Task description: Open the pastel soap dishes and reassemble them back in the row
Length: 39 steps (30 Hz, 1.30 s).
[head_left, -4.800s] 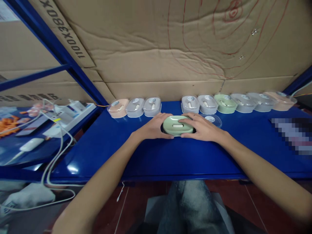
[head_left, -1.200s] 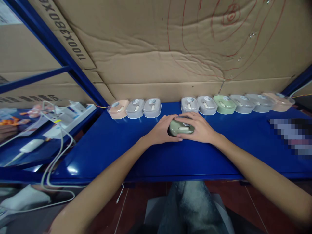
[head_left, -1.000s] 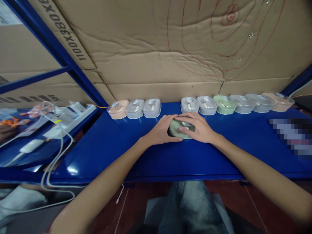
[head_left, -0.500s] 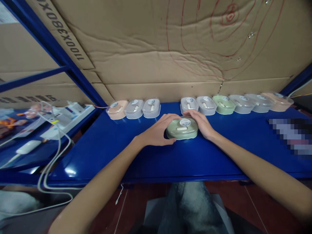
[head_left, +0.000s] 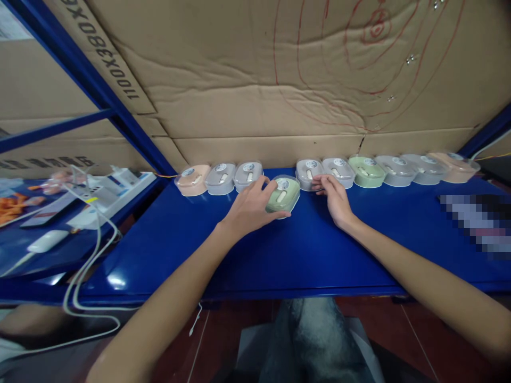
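A green lunch box (head_left: 284, 194) with a clear lid, a round label and a small pale tab sits at an angle on the blue table. My left hand (head_left: 255, 205) grips it from the left, thumb along the near edge and fingers on the far side. To the right, my right hand (head_left: 334, 198) is apart from the green box, its fingers loosely bent and holding nothing. It hovers just in front of two grey lunch boxes (head_left: 307, 168), partly covering them. Left of the green box stand two more grey lunch boxes (head_left: 247, 173) and a peach lunch box (head_left: 192, 178).
Along the cardboard wall (head_left: 223, 111) the row continues rightward with another green box (head_left: 366, 171), grey boxes and a peach box (head_left: 455, 166). A power strip (head_left: 115, 199) and white cables (head_left: 98, 250) lie at left. The blue table's front edge (head_left: 255, 292) is near my legs.
The green lunch box has moved left and back and been turned, with my left hand on it. My right hand has let go of it and moved slightly right.
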Available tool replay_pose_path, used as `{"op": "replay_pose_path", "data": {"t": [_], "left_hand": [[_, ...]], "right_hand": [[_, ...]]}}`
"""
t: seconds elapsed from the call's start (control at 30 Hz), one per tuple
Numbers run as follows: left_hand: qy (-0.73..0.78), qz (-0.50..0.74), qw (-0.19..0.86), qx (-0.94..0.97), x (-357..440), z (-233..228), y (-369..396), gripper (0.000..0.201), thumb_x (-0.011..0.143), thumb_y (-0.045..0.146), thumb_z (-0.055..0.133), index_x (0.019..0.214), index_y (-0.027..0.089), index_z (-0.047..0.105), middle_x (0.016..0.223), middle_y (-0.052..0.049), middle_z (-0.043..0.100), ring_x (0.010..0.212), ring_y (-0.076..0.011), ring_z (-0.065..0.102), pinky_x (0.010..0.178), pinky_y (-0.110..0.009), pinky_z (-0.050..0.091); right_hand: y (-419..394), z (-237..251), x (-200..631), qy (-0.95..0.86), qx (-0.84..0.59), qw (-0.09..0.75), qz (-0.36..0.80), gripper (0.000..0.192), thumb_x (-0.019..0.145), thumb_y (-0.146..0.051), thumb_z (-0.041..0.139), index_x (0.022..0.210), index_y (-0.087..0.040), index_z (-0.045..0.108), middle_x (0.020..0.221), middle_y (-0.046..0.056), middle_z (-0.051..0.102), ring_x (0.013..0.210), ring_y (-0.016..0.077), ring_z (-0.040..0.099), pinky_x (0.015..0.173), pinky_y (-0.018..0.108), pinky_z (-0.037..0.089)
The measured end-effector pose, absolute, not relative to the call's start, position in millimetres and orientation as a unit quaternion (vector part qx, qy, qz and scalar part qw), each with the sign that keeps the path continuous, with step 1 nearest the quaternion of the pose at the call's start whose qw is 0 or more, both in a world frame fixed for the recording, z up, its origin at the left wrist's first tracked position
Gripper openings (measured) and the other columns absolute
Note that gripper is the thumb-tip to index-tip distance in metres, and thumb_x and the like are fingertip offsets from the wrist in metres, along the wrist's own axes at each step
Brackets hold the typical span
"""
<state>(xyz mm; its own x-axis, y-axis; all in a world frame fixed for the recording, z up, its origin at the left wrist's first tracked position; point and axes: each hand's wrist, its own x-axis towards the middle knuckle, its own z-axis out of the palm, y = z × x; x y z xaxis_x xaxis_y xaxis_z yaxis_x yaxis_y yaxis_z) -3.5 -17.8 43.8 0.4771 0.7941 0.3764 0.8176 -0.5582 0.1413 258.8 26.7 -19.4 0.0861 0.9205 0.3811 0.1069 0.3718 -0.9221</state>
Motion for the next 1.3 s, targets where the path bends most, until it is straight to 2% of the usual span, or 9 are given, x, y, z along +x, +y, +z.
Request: {"op": "replay_pose_path", "data": {"t": [0.07, 0.13, 0.23, 0.3, 0.6, 0.93, 1.1, 1.2, 1.3], "left_hand": [[-0.461, -0.209, 0.055, -0.861, -0.8, 42.1, -20.5, 0.06, 0.094, 0.061, 0.074, 0.133, 0.018, 0.059, 0.136, -0.019, 0.06, 0.117, -0.0384, 0.068, 0.093, -0.049, 0.061], [-0.435, -0.216, 0.059, -0.872, -0.2, 41.1, -22.4, 0.055, 0.098, 0.049, 0.069, 0.14, 0.017, 0.056, 0.138, -0.02, 0.058, 0.121, -0.0381, 0.067, 0.093, -0.049, 0.062], [-0.418, -0.223, 0.052, -0.879, -0.9, 38.9, -22.1, 0.053, 0.094, 0.029, 0.066, 0.143, 0.015, 0.055, 0.141, -0.021, 0.057, 0.12, -0.036, 0.067, 0.096, -0.049, 0.062], [-0.425, -0.228, 0.056, -0.874, -0.6, 35.9, -20.2, 0.052, 0.093, 0.025, 0.064, 0.143, 0.014, 0.055, 0.141, -0.021, 0.057, 0.121, -0.0359, 0.067, 0.099, -0.05, 0.062], [-0.458, -0.184, 0.135, -0.859, 8.4, 22.4, 0.9, 0.049, 0.105, 0.035, 0.059, 0.146, 0.011, 0.053, 0.138, -0.026, 0.059, 0.125, -0.0427, 0.062, 0.102, -0.057, 0.057], [-0.504, -0.121, 0.144, -0.843, 34.9, 33.1, 40.3, 0.042, 0.103, 0.027, 0.057, 0.143, 0.013, 0.055, 0.133, -0.024, 0.062, 0.123, -0.0433, 0.061, 0.102, -0.055, 0.05], [-0.508, -0.103, 0.137, -0.844, 36.7, 37.3, 40.9, 0.048, 0.103, 0.033, 0.06, 0.145, 0.012, 0.054, 0.135, -0.025, 0.061, 0.122, -0.0433, 0.061, 0.103, -0.054, 0.049], [-0.491, -0.127, 0.167, -0.845, 28.8, 39.7, 35.8, 0.054, 0.104, 0.041, 0.057, 0.149, 0.01, 0.053, 0.138, -0.025, 0.061, 0.126, -0.0439, 0.058, 0.106, -0.056, 0.047], [-0.487, -0.169, 0.18, -0.838, 9.2, 41.1, 34.8, 0.052, 0.107, 0.043, 0.048, 0.148, 0.011, 0.055, 0.141, -0.024, 0.061, 0.131, -0.0424, 0.055, 0.11, -0.056, 0.046]], "right_hand": [[25.9, -18.5, 258.5, -0.581, -0.443, 0.591, 0.343, 0.045, 0.1, -0.073, 0.058, 0.104, -0.03, 0.072, 0.11, 0.007, 0.078, 0.102, 0.029, 0.073, 0.097, 0.051, 0.058], [25.3, -17.7, 258.2, -0.579, -0.445, 0.59, 0.342, 0.047, 0.1, -0.074, 0.057, 0.104, -0.03, 0.072, 0.111, 0.007, 0.079, 0.102, 0.0287, 0.073, 0.097, 0.051, 0.058], [25.1, -17.3, 258.0, -0.577, -0.45, 0.589, 0.342, 0.048, 0.099, -0.075, 0.056, 0.103, -0.03, 0.071, 0.111, 0.007, 0.079, 0.1, 0.028, 0.074, 0.096, 0.051, 0.058], [25.2, -17.3, 258.0, -0.579, -0.451, 0.588, 0.34, 0.048, 0.1, -0.075, 0.056, 0.103, -0.029, 0.071, 0.111, 0.007, 0.079, 0.101, 0.0276, 0.074, 0.096, 0.05, 0.058], [26.1, -16.1, 255.8, -0.586, -0.46, 0.574, 0.338, 0.045, 0.1, -0.07, 0.056, 0.104, -0.028, 0.071, 0.111, 0.006, 0.079, 0.102, 0.0261, 0.072, 0.094, 0.045, 0.057], [30.1, -20.1, 255.5, -0.581, -0.464, 0.574, 0.344, 0.047, 0.1, -0.072, 0.054, 0.107, -0.029, 0.072, 0.111, 0.006, 0.078, 0.096, 0.0244, 0.072, 0.087, 0.042, 0.058], [30.0, -19.7, 255.3, -0.57, -0.469, 0.575, 0.354, 0.045, 0.1, -0.069, 0.055, 0.107, -0.028, 0.072, 0.109, 0.006, 0.076, 0.093, 0.0243, 0.072, 0.086, 0.042, 0.058], [29.0, -19.6, 256.2, -0.573, -0.465, 0.572, 0.358, 0.042, 0.101, -0.065, 0.056, 0.107, -0.027, 0.072, 0.109, 0.006, 0.075, 0.092, 0.0238, 0.072, 0.086, 0.042, 0.056], [28.8, -20.4, 257.0, -0.579, -0.457, 0.574, 0.356, 0.041, 0.101, -0.064, 0.056, 0.108, -0.027, 0.072, 0.107, 0.005, 0.074, 0.092, 0.0232, 0.071, 0.085, 0.041, 0.055]]}}
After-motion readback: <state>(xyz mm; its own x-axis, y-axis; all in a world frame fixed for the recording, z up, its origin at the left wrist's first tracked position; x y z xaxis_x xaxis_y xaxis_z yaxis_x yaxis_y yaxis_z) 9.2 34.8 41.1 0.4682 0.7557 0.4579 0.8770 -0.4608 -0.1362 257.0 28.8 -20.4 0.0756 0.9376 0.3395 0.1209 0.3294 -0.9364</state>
